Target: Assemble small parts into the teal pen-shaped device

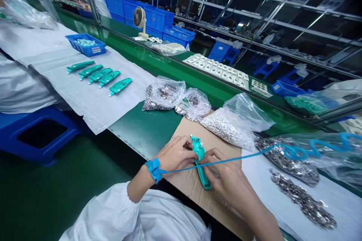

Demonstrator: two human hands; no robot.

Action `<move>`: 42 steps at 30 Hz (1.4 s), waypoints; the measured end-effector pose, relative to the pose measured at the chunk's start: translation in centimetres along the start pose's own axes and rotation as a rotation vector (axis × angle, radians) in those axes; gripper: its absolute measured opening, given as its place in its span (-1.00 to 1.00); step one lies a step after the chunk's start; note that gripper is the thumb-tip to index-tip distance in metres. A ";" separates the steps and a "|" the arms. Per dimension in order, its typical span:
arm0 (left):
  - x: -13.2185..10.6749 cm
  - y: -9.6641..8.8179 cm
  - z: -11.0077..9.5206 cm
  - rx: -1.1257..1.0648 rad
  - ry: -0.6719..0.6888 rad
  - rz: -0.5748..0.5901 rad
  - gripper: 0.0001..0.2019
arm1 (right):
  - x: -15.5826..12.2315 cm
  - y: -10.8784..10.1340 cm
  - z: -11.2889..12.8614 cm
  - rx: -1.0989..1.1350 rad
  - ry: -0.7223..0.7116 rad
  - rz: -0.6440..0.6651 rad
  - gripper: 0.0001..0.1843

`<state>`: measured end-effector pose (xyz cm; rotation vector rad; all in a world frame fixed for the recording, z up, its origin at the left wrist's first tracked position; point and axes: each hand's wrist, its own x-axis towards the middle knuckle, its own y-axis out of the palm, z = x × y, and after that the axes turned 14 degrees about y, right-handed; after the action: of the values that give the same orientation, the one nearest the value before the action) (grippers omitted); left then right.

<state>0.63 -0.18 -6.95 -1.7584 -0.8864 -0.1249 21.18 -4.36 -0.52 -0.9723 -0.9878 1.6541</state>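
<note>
The left hand point(177, 153) and right hand point(227, 175) grip one teal casing point(200, 153), apparently unfinished; five similar pieces point(100, 75) lie on the sheet point(96, 113), their completeness unclear.

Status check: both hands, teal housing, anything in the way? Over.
Left hand and right hand both gripping teal plastic housing. Housing over brown cardboard, white tip pointing away. Blue wrist-strap cord crosses in front of it.
</note>
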 end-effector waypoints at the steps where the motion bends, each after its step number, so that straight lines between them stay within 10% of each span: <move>1: 0.0 -0.1 -0.1 -0.003 -0.005 -0.008 -0.85 | 0.0 0.0 0.0 -0.010 -0.009 -0.005 -0.72; 33: 0.1 -0.3 0.0 0.022 0.033 0.015 -0.82 | 0.2 -1.3 0.0 0.200 0.094 0.066 -0.76; 42: 0.1 -0.2 0.1 -0.008 0.067 0.111 -0.75 | 2.6 0.2 1.0 1.495 0.226 -0.326 -0.57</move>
<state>0.59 -0.03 -6.77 -1.7960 -0.7394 -0.1144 19.56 -2.10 -0.78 0.0550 0.3432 1.4131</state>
